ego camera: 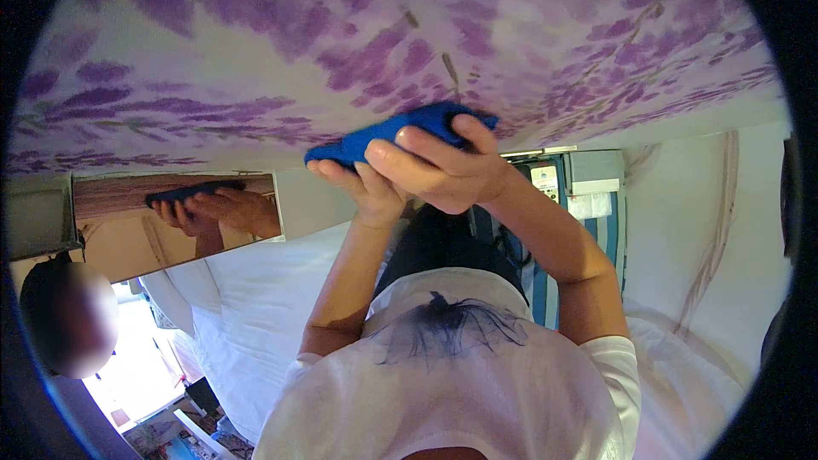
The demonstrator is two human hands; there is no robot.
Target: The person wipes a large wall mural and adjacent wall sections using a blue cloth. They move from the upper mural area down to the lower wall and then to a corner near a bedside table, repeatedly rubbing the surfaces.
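A folded blue cloth (396,133) is gripped between my two hands in front of a pale surface with purple painted flowers (409,64). My left hand (374,188) supports the cloth from below at its left end. Over its right part, my right hand (441,163) curls its fingers, partly covering my left hand. Whether the cloth presses on the flowered surface, I cannot tell. A mirror (192,249) to the left reflects hands and the cloth.
A person's head (67,319) shows at the far left, below the mirror. White bedding (255,294) spreads on the left, near a bright opening (137,358). On the right are blue-and-white striped material (543,294), a grey box (594,172) and a pale wall (677,204).
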